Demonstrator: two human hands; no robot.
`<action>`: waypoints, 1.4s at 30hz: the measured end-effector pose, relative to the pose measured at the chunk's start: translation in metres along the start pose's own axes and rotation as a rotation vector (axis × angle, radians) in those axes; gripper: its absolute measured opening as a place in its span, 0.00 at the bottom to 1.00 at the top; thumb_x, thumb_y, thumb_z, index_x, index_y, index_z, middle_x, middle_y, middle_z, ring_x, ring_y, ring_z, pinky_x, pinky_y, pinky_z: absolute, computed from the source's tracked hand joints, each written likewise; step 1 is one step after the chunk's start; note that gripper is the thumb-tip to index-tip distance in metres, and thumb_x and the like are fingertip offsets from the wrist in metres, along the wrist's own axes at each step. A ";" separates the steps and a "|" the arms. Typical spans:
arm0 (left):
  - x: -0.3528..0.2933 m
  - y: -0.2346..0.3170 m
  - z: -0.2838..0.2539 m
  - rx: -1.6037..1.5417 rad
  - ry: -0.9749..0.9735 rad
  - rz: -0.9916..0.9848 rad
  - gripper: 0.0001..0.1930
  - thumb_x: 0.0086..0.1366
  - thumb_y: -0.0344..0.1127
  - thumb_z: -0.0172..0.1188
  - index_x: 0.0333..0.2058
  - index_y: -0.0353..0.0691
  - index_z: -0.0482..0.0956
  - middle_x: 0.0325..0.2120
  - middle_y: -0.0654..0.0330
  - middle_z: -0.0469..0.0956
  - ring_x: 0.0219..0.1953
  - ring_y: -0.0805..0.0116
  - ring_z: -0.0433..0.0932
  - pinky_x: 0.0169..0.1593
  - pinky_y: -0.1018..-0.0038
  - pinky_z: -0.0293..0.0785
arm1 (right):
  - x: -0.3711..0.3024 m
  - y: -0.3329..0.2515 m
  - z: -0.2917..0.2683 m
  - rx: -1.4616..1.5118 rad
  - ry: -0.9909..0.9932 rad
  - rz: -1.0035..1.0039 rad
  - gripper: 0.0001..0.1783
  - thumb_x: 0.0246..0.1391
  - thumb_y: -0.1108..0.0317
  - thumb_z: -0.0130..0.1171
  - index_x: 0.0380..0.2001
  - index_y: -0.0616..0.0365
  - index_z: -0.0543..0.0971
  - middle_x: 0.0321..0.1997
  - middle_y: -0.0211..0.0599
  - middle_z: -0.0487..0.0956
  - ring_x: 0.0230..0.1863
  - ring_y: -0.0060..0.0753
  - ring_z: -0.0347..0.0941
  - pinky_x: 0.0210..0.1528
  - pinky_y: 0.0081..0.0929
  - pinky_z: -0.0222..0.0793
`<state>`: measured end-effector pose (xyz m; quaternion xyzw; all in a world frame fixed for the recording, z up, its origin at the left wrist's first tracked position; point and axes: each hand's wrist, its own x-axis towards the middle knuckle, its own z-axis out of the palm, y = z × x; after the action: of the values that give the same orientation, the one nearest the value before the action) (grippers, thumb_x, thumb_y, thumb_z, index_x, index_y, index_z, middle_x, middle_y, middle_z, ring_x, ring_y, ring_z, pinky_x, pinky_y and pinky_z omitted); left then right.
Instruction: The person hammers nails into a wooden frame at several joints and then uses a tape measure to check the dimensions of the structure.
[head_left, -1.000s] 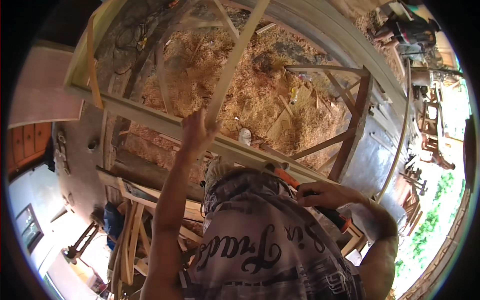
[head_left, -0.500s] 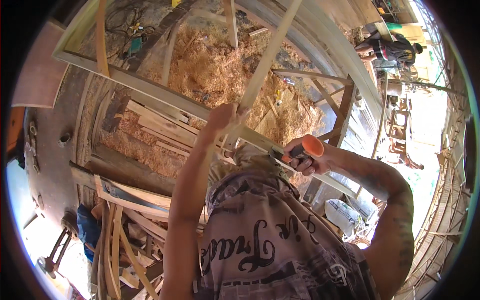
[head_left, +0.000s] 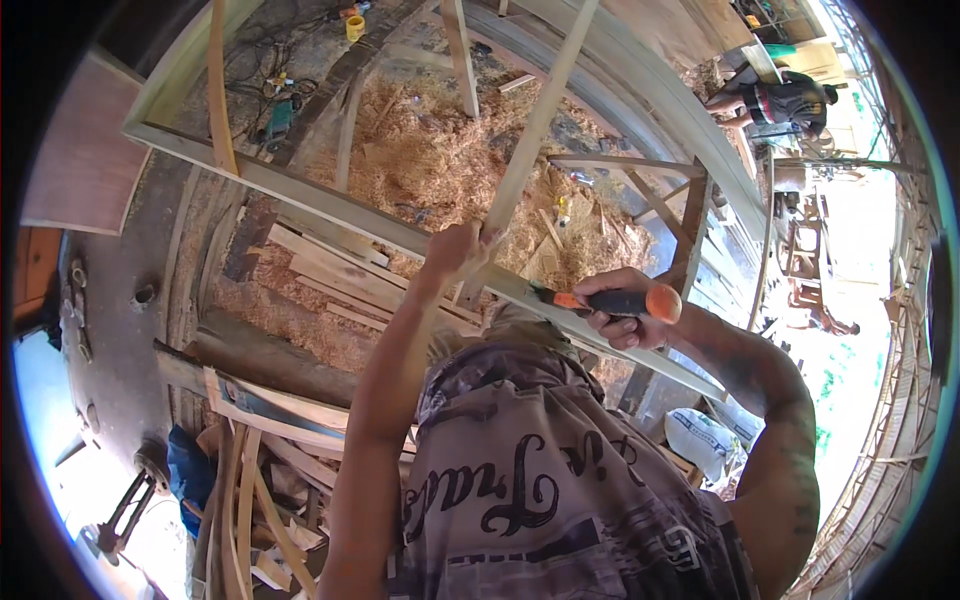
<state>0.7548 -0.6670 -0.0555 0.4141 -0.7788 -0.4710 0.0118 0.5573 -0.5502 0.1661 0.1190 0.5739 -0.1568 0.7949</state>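
My left hand (head_left: 457,250) is closed around the lower end of a long, pale wooden strip (head_left: 530,150), where the strip crosses a wooden rail (head_left: 350,210) in front of me. Whether its fingers also pinch something small cannot be made out. In my right hand (head_left: 628,315) is a hammer (head_left: 640,300) with a black and orange handle, the orange butt pointing right. Its dark head end lies close to the rail, to the right of my left hand, and shows only in part.
Wood shavings (head_left: 440,150) cover the ground inside the frame. Loose boards (head_left: 340,270) lie left of my left arm. Curved offcuts (head_left: 245,490) pile up at lower left. White sacks (head_left: 700,440) sit beyond my right elbow. Another person (head_left: 790,105) bends over at upper right.
The hammer has swung from pointing up toward me to lying more level, its butt farther right. My left hand stays on the strip; the whole view has shifted slightly.
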 end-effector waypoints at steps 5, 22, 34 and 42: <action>-0.002 0.007 -0.004 -0.069 -0.056 -0.059 0.29 0.70 0.60 0.46 0.45 0.37 0.79 0.27 0.49 0.82 0.32 0.51 0.83 0.39 0.57 0.76 | 0.006 0.014 -0.012 -0.053 0.016 -0.005 0.13 0.62 0.54 0.55 0.31 0.49 0.72 0.20 0.25 0.69 0.10 0.15 0.55 0.10 0.19 0.51; -0.012 0.010 0.008 0.036 0.211 0.065 0.29 0.69 0.61 0.47 0.37 0.36 0.79 0.24 0.47 0.82 0.31 0.45 0.83 0.40 0.53 0.77 | 0.018 -0.002 0.005 0.219 0.000 -0.275 0.13 0.66 0.53 0.46 0.31 0.47 0.71 0.15 0.14 0.62 0.08 0.10 0.49 0.10 0.17 0.45; -0.014 0.016 -0.001 0.048 0.090 0.015 0.29 0.70 0.61 0.45 0.44 0.38 0.78 0.28 0.46 0.82 0.34 0.44 0.83 0.42 0.53 0.77 | 0.024 0.028 0.007 0.146 0.217 -0.249 0.13 0.64 0.52 0.43 0.29 0.43 0.70 0.13 0.18 0.61 0.08 0.15 0.47 0.12 0.23 0.44; -0.015 0.012 0.012 0.069 0.197 0.071 0.26 0.70 0.57 0.47 0.40 0.37 0.78 0.24 0.47 0.82 0.32 0.44 0.82 0.41 0.53 0.77 | 0.038 0.019 0.038 0.106 0.225 -0.165 0.16 0.65 0.49 0.39 0.27 0.43 0.69 0.14 0.16 0.60 0.08 0.13 0.45 0.12 0.22 0.41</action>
<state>0.7522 -0.6465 -0.0480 0.4307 -0.8039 -0.4000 0.0909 0.6091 -0.5514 0.1416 0.1299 0.6583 -0.2374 0.7024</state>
